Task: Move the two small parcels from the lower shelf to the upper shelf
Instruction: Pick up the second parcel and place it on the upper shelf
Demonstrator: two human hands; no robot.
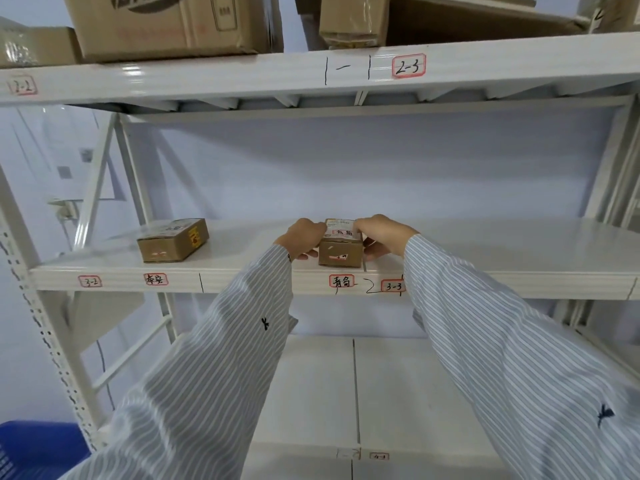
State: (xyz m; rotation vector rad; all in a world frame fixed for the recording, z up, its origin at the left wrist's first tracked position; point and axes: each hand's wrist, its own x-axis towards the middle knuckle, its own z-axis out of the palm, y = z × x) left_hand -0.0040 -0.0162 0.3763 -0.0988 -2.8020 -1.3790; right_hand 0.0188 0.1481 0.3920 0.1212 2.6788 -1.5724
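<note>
Nearest to me: both forearms in white-and-blue pinstriped shirt sleeves (221, 358) reach up and forward from the bottom of the head view. At the lower left corner, a blue plastic crate (38, 448) is partly in view.

Beneath my arms, the pale bare lower shelf board (391, 393) carries no parcel that I can see; a small tag on its front edge is too blurred to read.

Above it, the white metal middle shelf (485, 247) has red-bordered handwritten tags along its front edge, including "3-2" and "3-3".

My left hand (300, 237) and right hand (384, 235) grip a small brown cardboard parcel with a white label on top (339, 249) from either side. Fingers are curled over its top edges, thumbs low against its sides. The parcel sits at the shelf's front edge, just above the "3-3" tag. I cannot tell whether its base is touching the board.

To the left, well apart, a second small brown cardboard parcel with tape and a yellow sticker (173, 239) lies flat on the same shelf, untouched.

Farthest up: the white top shelf beam (242, 74), tagged "2-2" and "2-3", holds large printed cardboard cartons (162, 26). Behind is a pale wall (346, 168).
</note>
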